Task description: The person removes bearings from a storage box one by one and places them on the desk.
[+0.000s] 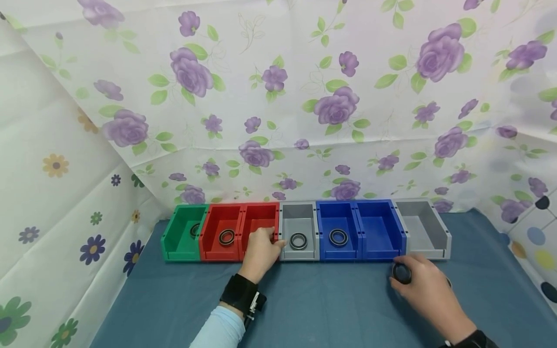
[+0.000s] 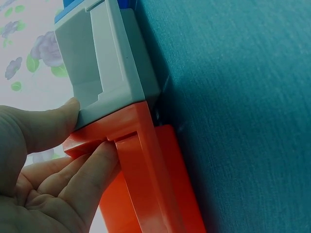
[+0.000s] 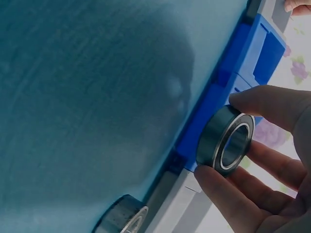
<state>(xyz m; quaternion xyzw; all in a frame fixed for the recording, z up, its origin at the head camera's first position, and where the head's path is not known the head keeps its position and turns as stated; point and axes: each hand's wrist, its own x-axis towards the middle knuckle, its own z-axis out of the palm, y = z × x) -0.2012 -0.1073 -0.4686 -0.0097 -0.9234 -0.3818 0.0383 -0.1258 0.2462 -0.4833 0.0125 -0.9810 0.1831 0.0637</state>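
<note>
While hands (image 1: 261,247) (image 1: 426,285) pinch bin walls (image 2: 107,116) and a bearing (image 3: 213,138), another bearing (image 3: 118,216) lies partly hidden.

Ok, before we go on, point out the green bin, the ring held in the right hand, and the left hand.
Green bin (image 1: 182,256), head view: on its front lip.
Held ring (image 3: 211,139), right wrist view: on its outer side.
Left hand (image 1: 260,251), head view: on its back.

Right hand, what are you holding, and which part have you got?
The right hand holds a black ring by its outer edge, gripping it from opposite sides.
</note>
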